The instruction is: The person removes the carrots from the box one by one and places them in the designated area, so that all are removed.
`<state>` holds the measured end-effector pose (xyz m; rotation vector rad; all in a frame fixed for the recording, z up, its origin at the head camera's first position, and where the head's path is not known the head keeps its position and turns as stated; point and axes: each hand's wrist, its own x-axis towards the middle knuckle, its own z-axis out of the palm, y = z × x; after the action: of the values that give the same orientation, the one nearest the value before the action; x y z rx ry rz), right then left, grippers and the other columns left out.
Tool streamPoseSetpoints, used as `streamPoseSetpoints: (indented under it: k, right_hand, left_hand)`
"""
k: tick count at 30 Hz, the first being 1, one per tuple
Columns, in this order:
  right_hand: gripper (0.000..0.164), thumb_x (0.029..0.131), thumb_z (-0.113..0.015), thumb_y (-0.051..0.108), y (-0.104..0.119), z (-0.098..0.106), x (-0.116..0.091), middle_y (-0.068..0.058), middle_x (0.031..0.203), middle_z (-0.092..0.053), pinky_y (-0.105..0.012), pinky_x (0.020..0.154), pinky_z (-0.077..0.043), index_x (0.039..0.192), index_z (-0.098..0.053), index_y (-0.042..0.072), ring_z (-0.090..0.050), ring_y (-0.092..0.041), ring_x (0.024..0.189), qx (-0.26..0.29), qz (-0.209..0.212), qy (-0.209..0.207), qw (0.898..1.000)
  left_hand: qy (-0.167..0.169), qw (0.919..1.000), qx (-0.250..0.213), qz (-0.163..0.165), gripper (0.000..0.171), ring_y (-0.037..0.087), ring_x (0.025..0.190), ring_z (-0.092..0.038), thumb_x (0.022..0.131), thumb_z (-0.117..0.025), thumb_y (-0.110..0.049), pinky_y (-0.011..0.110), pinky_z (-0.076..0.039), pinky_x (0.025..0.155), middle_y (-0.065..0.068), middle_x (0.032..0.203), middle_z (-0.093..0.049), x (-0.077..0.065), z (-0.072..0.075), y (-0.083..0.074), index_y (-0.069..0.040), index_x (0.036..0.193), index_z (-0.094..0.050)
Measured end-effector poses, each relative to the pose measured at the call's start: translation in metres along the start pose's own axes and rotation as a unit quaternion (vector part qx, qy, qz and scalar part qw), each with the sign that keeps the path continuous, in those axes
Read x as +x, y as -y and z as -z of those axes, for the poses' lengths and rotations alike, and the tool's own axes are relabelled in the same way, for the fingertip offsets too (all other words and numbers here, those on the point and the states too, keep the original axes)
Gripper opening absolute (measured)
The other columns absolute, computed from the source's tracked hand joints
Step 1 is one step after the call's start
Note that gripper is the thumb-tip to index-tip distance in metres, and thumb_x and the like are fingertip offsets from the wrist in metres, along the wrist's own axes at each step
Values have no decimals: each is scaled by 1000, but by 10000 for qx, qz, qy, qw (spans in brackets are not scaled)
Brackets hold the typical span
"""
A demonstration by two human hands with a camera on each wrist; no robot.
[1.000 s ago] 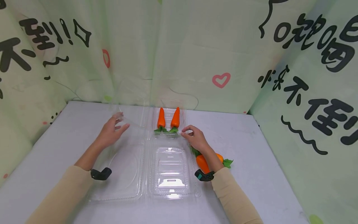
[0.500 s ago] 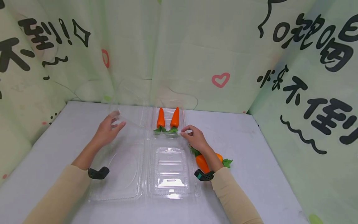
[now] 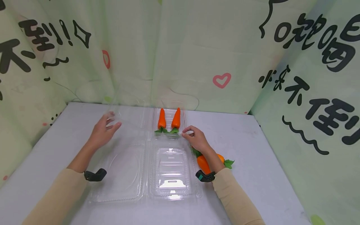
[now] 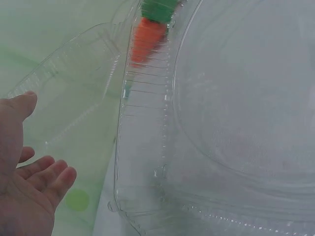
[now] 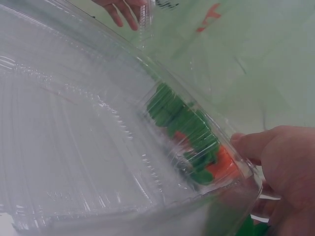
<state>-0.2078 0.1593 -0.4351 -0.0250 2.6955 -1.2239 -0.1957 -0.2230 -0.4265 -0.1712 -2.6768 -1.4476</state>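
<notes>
A clear plastic clamshell box [image 3: 184, 120] lies unfolded at the table's back, holding two toy carrots [image 3: 176, 118] side by side, green tops toward me. My right hand [image 3: 197, 137] pinches its near right corner; in the right wrist view, thumb and fingers [image 5: 288, 167] meet at that corner. The transparent lid [image 4: 69, 83] opens to the left, tilted up. My left hand [image 3: 103, 131] is by the lid's left edge, fingers spread loosely, the thumb overlapping that edge in the left wrist view. Whether it touches the lid, I cannot tell.
A second unfolded clear box [image 3: 171, 193] lies in front, its lid [image 3: 126, 195] flat to the left. Loose toy carrots [image 3: 203, 164] lie to the right, partly beneath my right forearm. A printed curtain [image 3: 180, 56] hangs behind the white table [image 3: 239, 134].
My left hand has moved left and slightly toward me, away from the middle. The back box's lid leans a little differently. My right hand stays at the box corner.
</notes>
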Motion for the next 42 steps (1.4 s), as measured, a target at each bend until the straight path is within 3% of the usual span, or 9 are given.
streamPoseSetpoints:
  k: [6,15,24,27,30,34,42]
  right_hand:
    - [25,96,-59,32,-2,0,0,-8,127,-58,-34,85,-55,116,-59,18,-59,-26,102,39,4,-7,10000]
    - [25,96,-58,31,0,1,-1,-9,125,-59,-31,82,-54,117,-59,17,-59,-26,100,14,42,5,10000]
    - [26,97,-58,31,-1,2,-1,-9,123,-59,-29,79,-54,117,-59,16,-59,-26,97,-3,61,6,10000]
    - [26,97,-58,31,0,2,-2,-9,124,-59,-30,80,-54,117,-59,16,-59,-26,98,12,66,-3,10000]
    - [26,97,-58,31,1,2,-2,-9,125,-59,-31,82,-54,117,-59,16,-59,-26,99,18,72,-5,10000]
    - [25,97,-58,31,2,3,-3,-9,125,-59,-31,82,-55,117,-59,16,-59,-26,100,28,81,3,10000]
    - [25,96,-58,31,0,3,-2,-8,127,-58,-31,81,-55,116,-59,17,-59,-26,100,29,84,-12,10000]
  left_hand:
    - [21,9999,91,106,72,44,140,-33,98,-55,-37,54,-37,110,27,151,-31,-3,3,2,2,149,-22]
    - [108,9996,-24,262,90,42,143,-28,90,-65,-44,53,-33,114,24,153,-31,-7,9,4,-1,152,-15]
    - [6,9990,-221,383,86,41,144,-26,96,-53,-48,56,-29,115,26,155,-26,-12,16,6,-1,154,-9]
    - [-101,9994,-92,315,84,34,147,-25,97,-50,-50,52,-29,116,24,156,-26,-6,12,25,-4,154,-10]
    - [-81,9992,-34,392,85,34,147,-24,96,-48,-54,52,-29,116,24,157,-24,-5,10,29,-6,155,-9]
    - [82,9977,-81,667,88,41,146,-23,95,-50,-54,58,-28,115,25,158,-20,-11,13,11,-4,155,-8]
    - [468,9941,248,943,89,50,140,-28,95,-51,-54,60,-31,111,27,158,-17,-10,13,10,-1,154,-10]
